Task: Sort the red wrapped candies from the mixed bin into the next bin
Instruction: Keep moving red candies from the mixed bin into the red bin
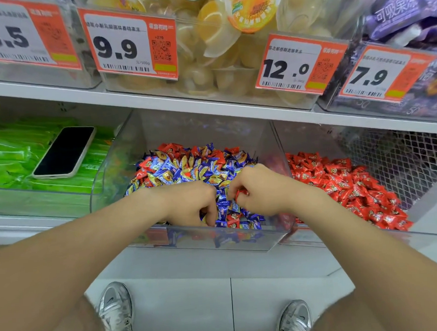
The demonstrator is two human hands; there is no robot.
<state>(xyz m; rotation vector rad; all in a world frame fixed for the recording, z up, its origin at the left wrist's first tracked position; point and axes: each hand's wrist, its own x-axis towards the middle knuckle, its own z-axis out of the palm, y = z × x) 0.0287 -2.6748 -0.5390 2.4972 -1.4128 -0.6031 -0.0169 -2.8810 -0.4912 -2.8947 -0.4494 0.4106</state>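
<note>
Standing at a shop shelf, both arms stretched into the clear mixed bin (pixel 203 239) in the middle. Inside it, a heap of blue, yellow and red wrapped sweets (pixel 187 167). With the right hand (pixel 260 188), pinching a red wrapped candy (pixel 241 194) between curled fingers (pixel 235 201), just above the heap and towards the bin's front. With the left hand (pixel 189 204), digging knuckles-up into the blue wrappers, fingers curled downward and half buried; impossible to tell whether clenched on anything. Hands close together, not touching.

Just to the right, beyond a clear dividing wall, the next bin (pixel 342 231), filled with a pile of red candies (pixel 353 188) only. To the left, a bin of green packets (pixel 14 155) with a dark-screened phone (pixel 65 152) lying flat on top. On the shelf above, jelly cups (pixel 222 71) behind orange price tags reading 9.9 (pixel 127 43) and 12.0 (pixel 295 65). Down on the pale floor, two silver trainers (pixel 116 312).
</note>
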